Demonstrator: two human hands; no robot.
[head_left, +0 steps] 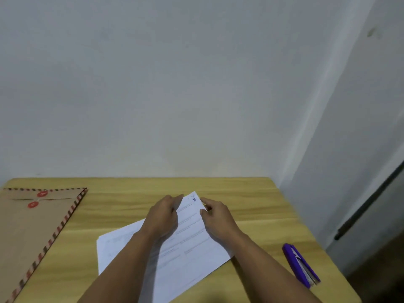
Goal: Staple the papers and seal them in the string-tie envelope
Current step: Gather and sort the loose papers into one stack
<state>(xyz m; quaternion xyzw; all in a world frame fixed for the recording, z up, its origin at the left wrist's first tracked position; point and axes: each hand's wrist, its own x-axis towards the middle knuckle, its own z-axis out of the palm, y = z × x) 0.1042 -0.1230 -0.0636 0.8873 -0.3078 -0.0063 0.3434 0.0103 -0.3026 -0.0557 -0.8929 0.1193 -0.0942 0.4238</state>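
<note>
Papers [175, 248] lie skewed at lower centre of the bench [251, 204]. Left hand [162, 217] and right hand [215, 217] each grip the far corner, probably squaring sheets for the purple stapler [300, 264] at lower right; envelope [32, 226] waits left.

Matt wood-grain table [251, 206]; kraft-paper envelope [32, 232]; glossy plastic stapler [300, 264].

Lighting was dim, even and overhead; soft forearm shadows fell on the white printed papers [188, 243]. Image slightly blurred, edges bowed.
</note>
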